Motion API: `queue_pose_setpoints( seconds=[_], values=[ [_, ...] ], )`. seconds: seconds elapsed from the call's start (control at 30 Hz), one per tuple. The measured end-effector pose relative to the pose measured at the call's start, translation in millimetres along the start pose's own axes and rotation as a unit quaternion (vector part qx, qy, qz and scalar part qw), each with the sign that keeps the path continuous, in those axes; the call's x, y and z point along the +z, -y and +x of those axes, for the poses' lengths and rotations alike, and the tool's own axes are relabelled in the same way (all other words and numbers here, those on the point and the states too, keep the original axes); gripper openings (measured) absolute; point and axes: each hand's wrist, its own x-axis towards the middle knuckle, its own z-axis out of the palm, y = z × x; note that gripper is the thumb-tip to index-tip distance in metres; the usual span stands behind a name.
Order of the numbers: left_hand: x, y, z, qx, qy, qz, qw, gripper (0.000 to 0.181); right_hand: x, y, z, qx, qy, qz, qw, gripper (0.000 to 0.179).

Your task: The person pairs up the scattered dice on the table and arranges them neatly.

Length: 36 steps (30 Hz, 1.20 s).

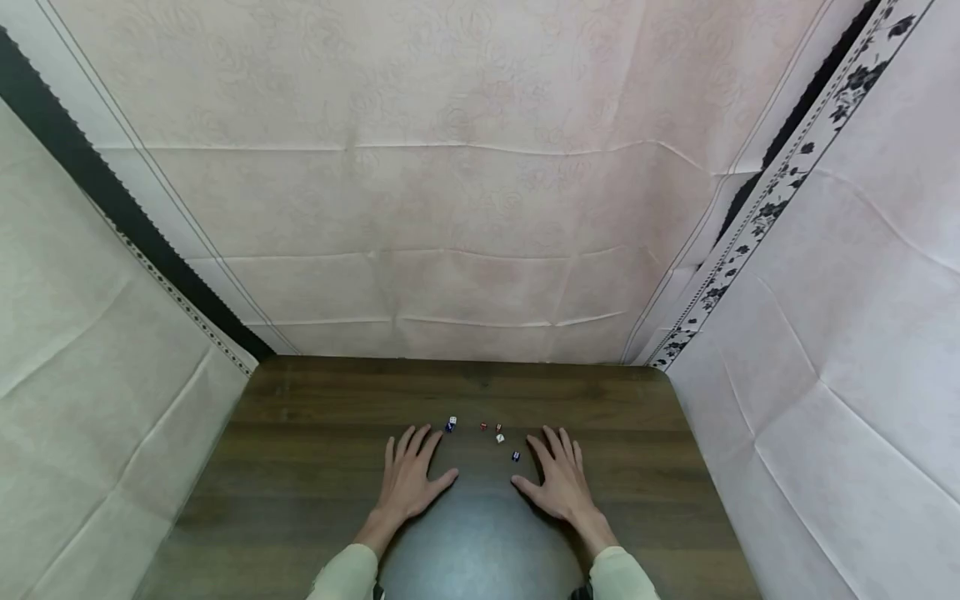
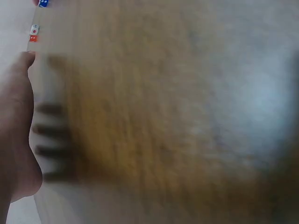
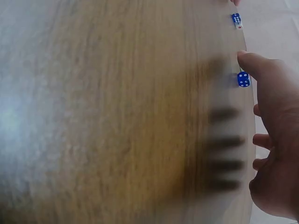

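My left hand [image 1: 407, 478] is spread palm down over the wooden table, holding nothing. Its index finger reaches close to a blue die [image 1: 449, 427] with a white die [image 1: 453, 419] right behind it. On the other side, my right hand [image 1: 560, 477] is spread the same way, fingers apart, with a second blue die [image 1: 516, 456] just left of its thumb and index finger. Between the hands lie two red dice, the left red die [image 1: 483, 426] and the right red die [image 1: 498, 427], and a white die [image 1: 500, 438]. The right wrist view shows the nearer blue die [image 3: 243, 79] beside the thumb.
The brown wooden table [image 1: 300, 467] has a far edge with rounded corners. A pale patterned cloth [image 1: 465, 200] hangs behind it, and white cloths stand on the left [image 1: 97, 400] and right [image 1: 840, 350]. Finger shadows fall on the tabletop in both wrist views.
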Motion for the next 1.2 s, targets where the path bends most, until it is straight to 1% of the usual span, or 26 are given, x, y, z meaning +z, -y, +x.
queue_pose_setpoints(
  seconds=[0.17,0.3,0.37,0.5,0.6,0.83,0.9,1.07,1.2],
  values=[
    [-3.7,-4.2,11.4,-0.004,-0.025,-0.012,0.9996,0.073,-1,4,3.0,-0.014,-0.015,0.015,0.9997,0.080],
    [-5.7,-8.2,20.2,-0.014,-0.033,-0.025,0.9990,0.067,-2,7,4.4,-0.028,-0.032,0.026,0.9988,0.075],
    [-4.8,-9.5,23.9,-0.016,-0.041,-0.031,0.9985,0.064,-1,8,5.5,-0.032,-0.039,0.030,0.9983,0.072],
    [-0.5,-10.9,30.1,-0.013,-0.070,-0.036,0.9968,0.056,1,10,8.7,-0.034,-0.051,0.035,0.9975,0.064],
    [1.9,-12.0,33.9,-0.013,-0.086,-0.042,0.9953,0.051,2,12,10.8,-0.036,-0.059,0.039,0.9968,0.057],
    [3.8,-13.4,42.1,-0.037,-0.085,-0.047,0.9946,0.041,4,15,14.4,-0.034,-0.065,0.048,0.9962,0.047],
    [4.1,-14.0,44.1,-0.039,-0.088,-0.046,0.9943,0.038,5,14,15.2,-0.033,-0.065,0.047,0.9962,0.046],
    [6.7,-15.0,48.6,-0.039,-0.099,-0.049,0.9931,0.032,8,14,17.4,-0.040,-0.084,0.040,0.9949,0.040],
    [9.0,-15.3,51.8,-0.046,-0.102,-0.050,0.9924,0.028,10,15,19.1,-0.042,-0.095,0.042,0.9937,0.034]
  ],
)
